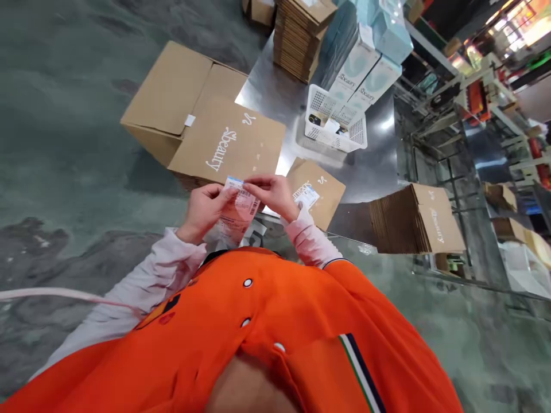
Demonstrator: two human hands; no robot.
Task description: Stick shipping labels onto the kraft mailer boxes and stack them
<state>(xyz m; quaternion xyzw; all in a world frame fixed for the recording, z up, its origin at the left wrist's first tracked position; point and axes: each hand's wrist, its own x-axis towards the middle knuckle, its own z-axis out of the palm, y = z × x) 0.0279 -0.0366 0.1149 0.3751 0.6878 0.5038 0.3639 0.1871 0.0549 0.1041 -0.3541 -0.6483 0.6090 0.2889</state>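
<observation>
A printed shipping label (239, 207) hangs in front of my chest, held by its upper part. My left hand (204, 207) pinches its left edge between thumb and fingers. At the top right corner, my right hand (273, 194) has thumb and fingertips closed on the label. Just beyond both hands lies a stack of flat "Sbeauty" cardboard boxes (235, 140). Beside my right wrist is a smaller cardboard box (322, 189) with a white label (307, 197) on it. The lower end of the held label reaches down close to my orange shirt.
On the metal table (379, 166) stand a white basket (336, 136) with small items and pale blue boxes (357, 69). Folded cartons (299, 43) are stacked behind. An open carton (172, 92) is at the left, more flattened cartons (417, 221) at the right.
</observation>
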